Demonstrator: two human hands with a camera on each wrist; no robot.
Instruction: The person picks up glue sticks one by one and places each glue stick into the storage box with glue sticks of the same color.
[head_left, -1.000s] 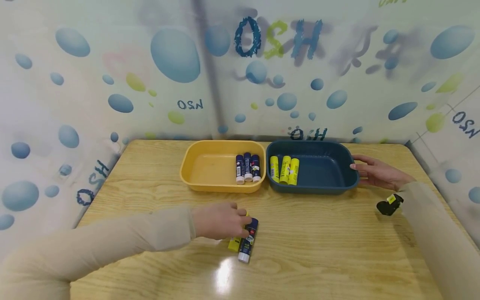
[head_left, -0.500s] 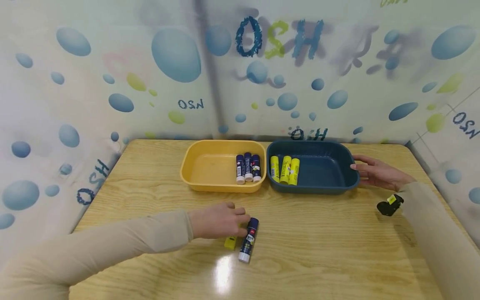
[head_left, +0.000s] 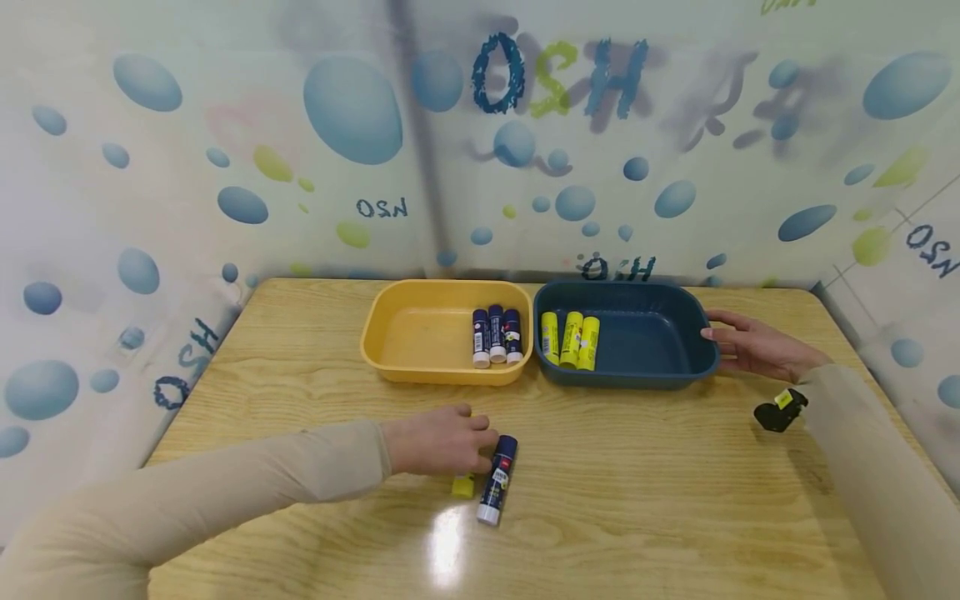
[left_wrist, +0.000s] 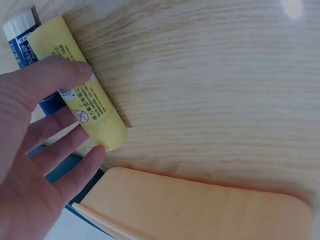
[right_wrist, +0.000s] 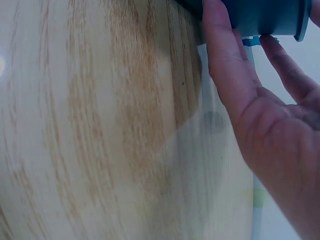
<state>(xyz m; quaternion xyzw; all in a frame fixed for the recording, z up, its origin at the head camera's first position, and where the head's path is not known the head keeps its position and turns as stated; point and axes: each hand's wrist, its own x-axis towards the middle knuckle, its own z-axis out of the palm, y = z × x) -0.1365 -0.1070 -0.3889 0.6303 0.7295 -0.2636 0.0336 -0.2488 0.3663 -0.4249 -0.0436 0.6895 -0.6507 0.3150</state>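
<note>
My left hand [head_left: 438,440] is over the front middle of the table and pinches a yellow glue stick [left_wrist: 82,90]. In the left wrist view its thumb lies across the stick's label, with the other fingers along the far side. A navy glue stick [head_left: 497,482] with a white end lies beside it on the table, near the fingertips. My right hand [head_left: 761,346] holds the right end of the dark blue bin [head_left: 626,379], a fingertip over the rim and others against the outer wall [right_wrist: 260,17].
Left of the blue bin, touching it, stands a yellow-orange bin [head_left: 446,377] with 3 navy glue sticks [head_left: 496,335]. Inside the blue bin lie 3 yellow glue sticks [head_left: 572,340]. A black device [head_left: 780,410] sits by the right wrist. A printed curtain [head_left: 480,167] hangs behind the table.
The left hand has drawn the yellow glue stick slightly left, apart from the navy one, which stays put. The right hand and both bins have not moved.
</note>
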